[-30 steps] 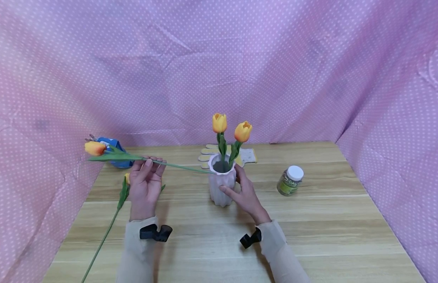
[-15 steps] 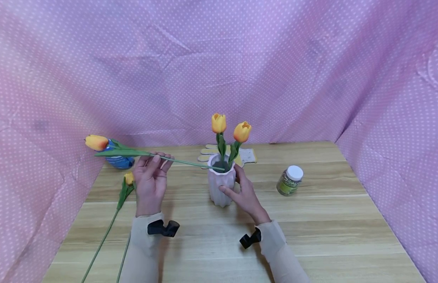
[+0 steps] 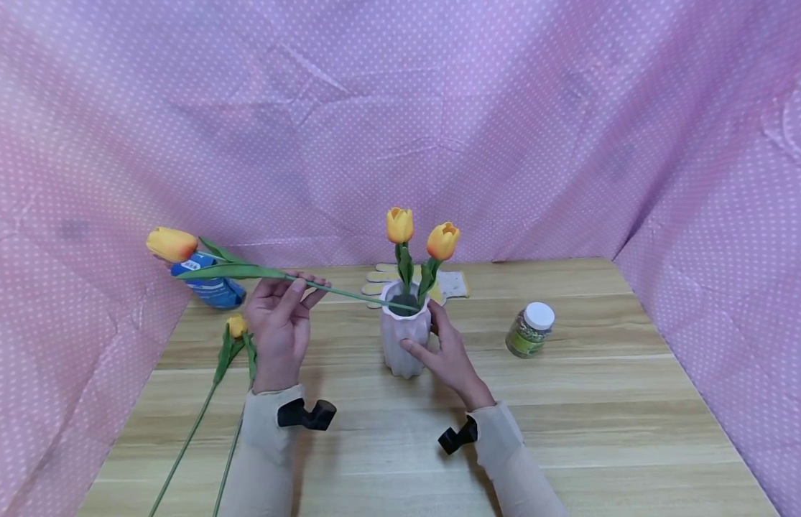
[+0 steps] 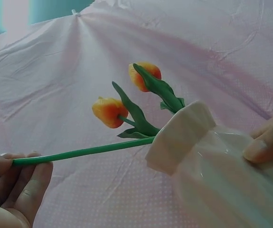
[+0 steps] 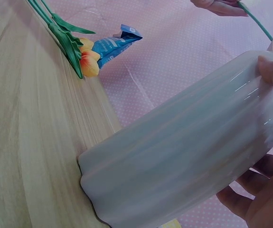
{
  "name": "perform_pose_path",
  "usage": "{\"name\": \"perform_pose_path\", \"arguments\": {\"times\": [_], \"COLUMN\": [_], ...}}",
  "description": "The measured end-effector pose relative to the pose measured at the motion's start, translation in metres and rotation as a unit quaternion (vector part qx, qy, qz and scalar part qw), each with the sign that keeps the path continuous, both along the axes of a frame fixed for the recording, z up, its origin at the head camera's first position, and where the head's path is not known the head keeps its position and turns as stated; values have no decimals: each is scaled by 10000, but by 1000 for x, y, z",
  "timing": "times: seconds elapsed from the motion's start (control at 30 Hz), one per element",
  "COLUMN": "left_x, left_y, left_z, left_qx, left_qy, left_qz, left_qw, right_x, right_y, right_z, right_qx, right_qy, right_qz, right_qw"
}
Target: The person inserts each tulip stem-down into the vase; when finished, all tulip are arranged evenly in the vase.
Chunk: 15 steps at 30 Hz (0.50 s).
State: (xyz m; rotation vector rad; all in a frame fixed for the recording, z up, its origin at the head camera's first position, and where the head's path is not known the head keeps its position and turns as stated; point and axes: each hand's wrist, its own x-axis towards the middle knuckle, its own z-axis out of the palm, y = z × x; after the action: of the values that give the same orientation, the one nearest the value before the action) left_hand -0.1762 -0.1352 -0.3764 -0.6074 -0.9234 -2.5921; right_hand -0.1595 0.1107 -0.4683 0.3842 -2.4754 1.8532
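Note:
My left hand (image 3: pixel 280 330) pinches the green stem of a yellow-orange tulip (image 3: pixel 172 245) between thumb and fingers. This tulip lies nearly level, its bloom to the left and its stem end inside the mouth of a white fluted vase (image 3: pixel 403 345). In the left wrist view the stem (image 4: pixel 89 151) passes in at the vase's wavy rim. My right hand (image 3: pixel 448 352) grips the vase from the right, thumb across its front. The vase stands upright on the table. Two tulips (image 3: pixel 444 241) rise out of it.
Two more tulips (image 3: pixel 236 327) lie on the wooden table at the left, partly behind my left forearm. A blue packet (image 3: pixel 213 283) sits at the back left. Behind the vase lies a yellow and white work glove (image 3: pixel 453 284). A white-lidded jar (image 3: pixel 531 330) stands to the right.
My left hand has moved right and slightly up with its tulip. The stem end has gone from the vase's rim into its mouth, and the bloom has risen. My right hand stays on the vase.

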Motion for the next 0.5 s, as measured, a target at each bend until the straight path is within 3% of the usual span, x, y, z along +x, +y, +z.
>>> {"name": "perform_pose_path", "arguments": {"times": [0.5], "left_x": [4], "left_y": [10], "left_z": [11], "left_qx": [-208], "left_qy": [374], "left_qz": [340], "left_qw": [9985], "right_x": [0], "right_y": [0], "right_z": [0], "right_qx": [-25], "right_qy": [33], "right_qz": [23], "right_qw": [10000]}}
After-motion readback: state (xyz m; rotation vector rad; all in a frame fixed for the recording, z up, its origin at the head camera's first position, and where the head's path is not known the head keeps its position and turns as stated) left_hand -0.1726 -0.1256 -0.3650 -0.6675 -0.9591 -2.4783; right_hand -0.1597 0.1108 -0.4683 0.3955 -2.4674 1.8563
